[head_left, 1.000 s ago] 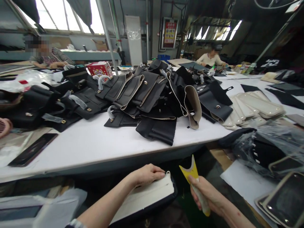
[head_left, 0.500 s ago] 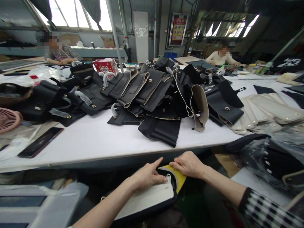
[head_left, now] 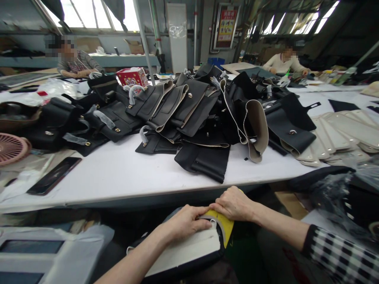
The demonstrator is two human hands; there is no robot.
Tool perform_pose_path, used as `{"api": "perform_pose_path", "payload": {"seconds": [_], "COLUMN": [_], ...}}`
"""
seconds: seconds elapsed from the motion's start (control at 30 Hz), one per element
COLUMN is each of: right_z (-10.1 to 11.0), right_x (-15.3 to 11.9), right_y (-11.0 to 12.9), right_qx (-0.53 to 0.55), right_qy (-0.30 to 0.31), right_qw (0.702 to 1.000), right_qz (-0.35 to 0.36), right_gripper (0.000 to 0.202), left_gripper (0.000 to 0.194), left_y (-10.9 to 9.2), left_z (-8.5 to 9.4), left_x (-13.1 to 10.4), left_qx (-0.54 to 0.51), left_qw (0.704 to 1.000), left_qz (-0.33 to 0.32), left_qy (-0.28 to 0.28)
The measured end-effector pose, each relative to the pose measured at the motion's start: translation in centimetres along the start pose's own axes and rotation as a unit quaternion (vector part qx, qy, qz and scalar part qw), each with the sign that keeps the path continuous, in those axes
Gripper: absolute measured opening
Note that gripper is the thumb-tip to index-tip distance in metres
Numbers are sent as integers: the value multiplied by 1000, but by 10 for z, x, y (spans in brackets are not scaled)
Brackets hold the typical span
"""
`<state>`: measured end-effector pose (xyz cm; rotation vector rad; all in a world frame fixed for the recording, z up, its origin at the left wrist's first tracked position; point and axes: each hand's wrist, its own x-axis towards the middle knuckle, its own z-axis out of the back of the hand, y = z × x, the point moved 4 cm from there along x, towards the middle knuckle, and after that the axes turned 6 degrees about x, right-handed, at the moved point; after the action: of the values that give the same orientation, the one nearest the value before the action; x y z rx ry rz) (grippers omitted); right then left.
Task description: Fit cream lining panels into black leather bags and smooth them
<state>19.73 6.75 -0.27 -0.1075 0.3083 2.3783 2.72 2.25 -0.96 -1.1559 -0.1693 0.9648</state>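
Below the table's front edge, a cream-topped, dark-edged bag piece [head_left: 189,250] lies under my hands. A curved yellow piece [head_left: 228,228] with a greyish inner edge runs round its far right corner. My left hand [head_left: 189,223] grips the cream piece at this corner, thumb on top and fingers against the yellow piece. My right hand [head_left: 233,204] is closed on the outer side of the yellow piece, its fingertips touching those of my left hand. A small white loop [head_left: 213,223] shows by my left thumb. The underside of the bag piece is hidden.
Black leather bags [head_left: 189,114] are heaped on the white table [head_left: 118,173]. A phone [head_left: 55,175] and pink fan [head_left: 13,150] are on the left, cream panels [head_left: 340,134] on the right. Two people sit across the table. Plastic-wrapped goods [head_left: 340,201] stand at right.
My left index finger, stretched out before, has come down onto the yellow piece and meets my right hand. The yellow piece now lies closer against the corner. The view has shifted slightly.
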Motion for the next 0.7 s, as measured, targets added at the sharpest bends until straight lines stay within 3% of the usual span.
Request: {"api": "perform_pose_path", "payload": {"seconds": [0.33, 0.7], "right_z": [-9, -10], "right_x": [-6, -12], "right_y": [6, 13], "right_qx": [2, 9], "right_qy": [10, 22], "right_qw": [999, 997], "right_qz": [-49, -73], "right_gripper": [70, 71], "left_gripper": [28, 31], "left_y": [-1, -2], "left_z": [-2, -7], "left_x": [0, 1], "left_qx": [64, 136], "left_qw": [998, 990], "left_qz": [2, -7], "left_qy": [-14, -22]}}
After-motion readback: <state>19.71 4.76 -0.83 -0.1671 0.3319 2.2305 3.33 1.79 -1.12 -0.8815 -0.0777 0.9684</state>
